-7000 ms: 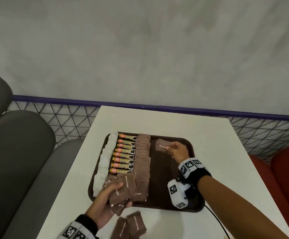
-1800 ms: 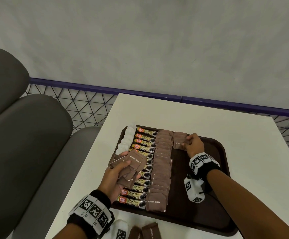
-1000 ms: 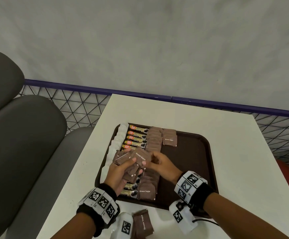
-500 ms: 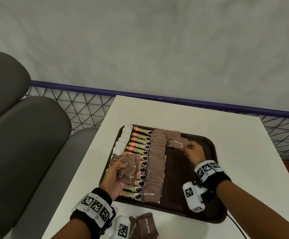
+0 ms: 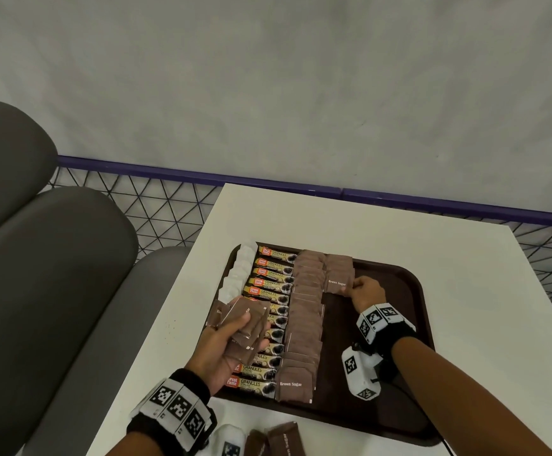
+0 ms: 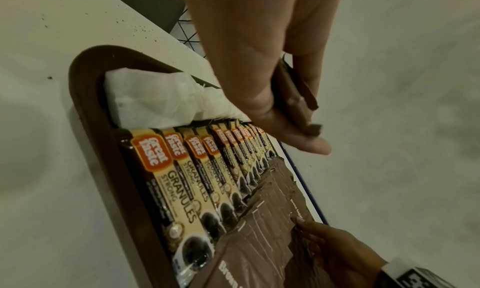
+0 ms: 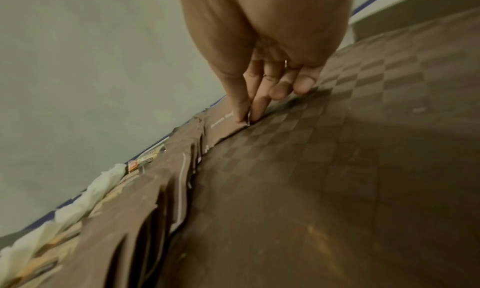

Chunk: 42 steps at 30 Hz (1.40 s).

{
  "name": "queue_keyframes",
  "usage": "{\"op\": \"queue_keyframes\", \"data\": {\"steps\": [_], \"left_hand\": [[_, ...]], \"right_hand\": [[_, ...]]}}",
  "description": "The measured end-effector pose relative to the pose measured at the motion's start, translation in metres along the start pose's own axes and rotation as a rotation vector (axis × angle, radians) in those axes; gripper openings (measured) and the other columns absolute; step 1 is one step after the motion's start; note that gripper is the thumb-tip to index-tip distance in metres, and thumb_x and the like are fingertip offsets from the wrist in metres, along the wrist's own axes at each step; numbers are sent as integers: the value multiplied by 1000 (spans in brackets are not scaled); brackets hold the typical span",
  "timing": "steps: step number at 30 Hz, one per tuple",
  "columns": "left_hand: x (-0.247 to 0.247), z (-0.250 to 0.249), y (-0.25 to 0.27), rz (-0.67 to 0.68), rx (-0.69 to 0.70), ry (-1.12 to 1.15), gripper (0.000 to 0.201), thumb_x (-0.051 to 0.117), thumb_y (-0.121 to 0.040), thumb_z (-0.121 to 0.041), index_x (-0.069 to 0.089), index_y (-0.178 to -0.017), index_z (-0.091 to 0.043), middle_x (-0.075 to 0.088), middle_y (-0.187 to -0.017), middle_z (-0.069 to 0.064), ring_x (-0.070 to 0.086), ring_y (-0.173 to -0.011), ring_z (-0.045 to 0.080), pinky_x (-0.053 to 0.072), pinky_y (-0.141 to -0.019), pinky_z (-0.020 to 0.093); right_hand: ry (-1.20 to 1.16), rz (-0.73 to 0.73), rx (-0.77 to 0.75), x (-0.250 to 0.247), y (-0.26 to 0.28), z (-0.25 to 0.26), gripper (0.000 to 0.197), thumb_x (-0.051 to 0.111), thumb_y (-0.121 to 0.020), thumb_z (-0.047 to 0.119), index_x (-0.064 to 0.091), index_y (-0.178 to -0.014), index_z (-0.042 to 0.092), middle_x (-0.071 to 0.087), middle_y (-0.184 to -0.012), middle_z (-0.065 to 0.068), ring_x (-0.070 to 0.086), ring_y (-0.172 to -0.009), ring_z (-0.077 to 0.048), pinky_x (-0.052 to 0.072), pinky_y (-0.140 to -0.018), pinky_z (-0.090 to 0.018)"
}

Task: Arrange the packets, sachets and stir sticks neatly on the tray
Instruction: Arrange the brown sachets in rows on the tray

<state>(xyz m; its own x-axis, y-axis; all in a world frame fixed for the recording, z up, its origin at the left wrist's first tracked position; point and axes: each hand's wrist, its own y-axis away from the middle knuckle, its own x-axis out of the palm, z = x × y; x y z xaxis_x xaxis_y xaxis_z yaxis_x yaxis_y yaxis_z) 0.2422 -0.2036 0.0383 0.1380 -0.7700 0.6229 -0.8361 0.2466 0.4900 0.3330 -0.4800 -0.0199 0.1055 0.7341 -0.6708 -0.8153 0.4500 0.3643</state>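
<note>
A dark brown tray (image 5: 409,291) holds a column of white sachets (image 5: 240,274), a column of coffee granule sticks (image 5: 273,284) and a long overlapping row of brown sugar packets (image 5: 304,324). My right hand (image 5: 363,291) pinches the right edge of a brown sugar packet (image 5: 337,283) lying at the top of a second column; the right wrist view shows thumb and fingers (image 7: 255,106) on that packet's (image 7: 228,122) corner. My left hand (image 5: 231,343) hovers over the tray's left side and grips a fanned bunch of brown sugar packets (image 5: 245,324), also seen as brown sugar packets (image 6: 293,93) edge-on.
The tray sits on a white table (image 5: 465,258). A few loose brown packets (image 5: 274,441) lie on the table near the front edge. Grey padded seating (image 5: 47,274) is to the left, and a mesh barrier with a blue rail (image 5: 169,205) runs behind.
My right hand took a packet from the left hand's bunch, carried it to the second column's top and set it down. The left hand stayed over the tray's left side.
</note>
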Motion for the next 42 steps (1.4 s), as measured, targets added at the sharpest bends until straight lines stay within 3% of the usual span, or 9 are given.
{"op": "queue_keyframes", "data": {"steps": [6,13,17,24,27,30,33,39,42], "left_hand": [[5,-1,-1,24,-28,-34,32,53,-87,-5,57,-119,-3,66,-108,27,68,-85,33,58,-62,39],[9,2,-1,54,-13,-32,41,47,-86,1,52,-125,-11,64,-111,30,66,-86,36,58,-60,39],[16,4,3,48,14,-55,42,51,-85,5,55,-121,-15,66,-108,28,68,-80,33,58,-55,35],[25,11,14,44,53,-148,37,56,-83,6,57,-115,-14,70,-92,22,67,-65,28,55,-50,31],[29,14,19,51,59,-169,32,56,-84,8,58,-105,-16,68,-90,21,66,-61,28,55,-49,32],[33,15,24,79,51,-181,31,58,-83,7,59,-105,-15,64,-96,27,65,-65,31,55,-51,34],[34,16,24,68,24,-168,35,60,-81,4,57,-111,-15,65,-104,25,66,-78,35,56,-56,37],[32,15,22,69,-55,-41,47,54,-72,-1,53,-117,-13,62,-106,30,63,-81,39,54,-58,40],[28,15,21,81,-52,-20,42,47,-79,4,55,-115,-15,64,-101,29,64,-80,40,55,-59,40]], "right_hand": [[-34,-61,35,1,5,1,29,71,-78,23,43,-70,25,62,-104,-15,59,-96,-31,48,-83,-38],[-63,-139,-73,-4,18,-1,39,70,-79,29,49,-105,9,53,-87,-4,45,-109,-29,41,-89,-40],[-116,-123,-195,-4,36,1,28,68,-80,29,50,-97,14,57,-92,-7,48,-104,-27,43,-87,-38],[-304,298,-445,-3,89,23,18,57,-89,24,61,-103,13,58,-93,9,54,-88,-3,40,-78,-16],[-339,434,-489,1,107,33,15,60,-87,28,63,-100,22,62,-103,2,56,-95,-9,41,-82,-16],[-358,518,-477,6,116,37,16,65,-84,20,62,-100,17,60,-93,0,54,-82,-4,42,-72,-7],[-440,596,-457,9,120,35,6,65,-84,9,65,-88,13,61,-80,-1,57,-72,-6,47,-71,-18],[-530,434,-325,3,113,27,15,65,-82,3,59,-78,16,59,-76,2,56,-71,-7,46,-60,-7],[-562,266,-250,-4,97,19,8,66,-81,5,62,-80,12,61,-81,-3,57,-78,-14,47,-69,-16]]}}
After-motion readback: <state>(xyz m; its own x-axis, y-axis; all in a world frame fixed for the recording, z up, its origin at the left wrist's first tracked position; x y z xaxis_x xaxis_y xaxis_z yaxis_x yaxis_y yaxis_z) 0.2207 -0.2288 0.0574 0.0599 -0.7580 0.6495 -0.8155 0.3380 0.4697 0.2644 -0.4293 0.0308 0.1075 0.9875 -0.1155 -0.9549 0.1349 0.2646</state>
